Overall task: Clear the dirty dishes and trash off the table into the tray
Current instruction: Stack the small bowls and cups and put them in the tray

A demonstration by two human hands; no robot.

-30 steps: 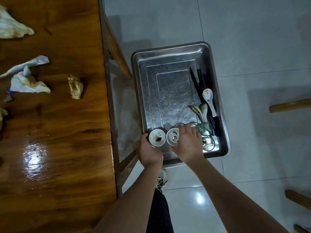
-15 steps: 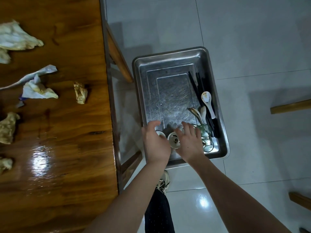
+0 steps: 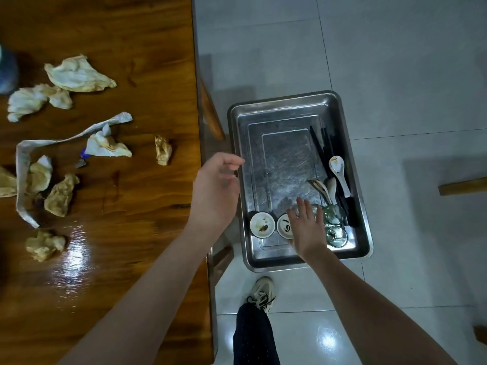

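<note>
Left hand (image 3: 216, 191), loosely curled, holds nothing; right hand (image 3: 307, 227), fingers spread, hovers over small white saucers (image 3: 262, 224) in rectangular steel tray (image 3: 287, 109).

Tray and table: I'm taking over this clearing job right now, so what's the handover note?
Left hand: open, empty, over the edge of the table beside the tray.
Right hand: open, fingers spread over the tray's near end.
Done: two small dishes, glasses, spoons, chopsticks in the tray.
Left: crumpled napkins and a paper strip lie on the table.
</note>
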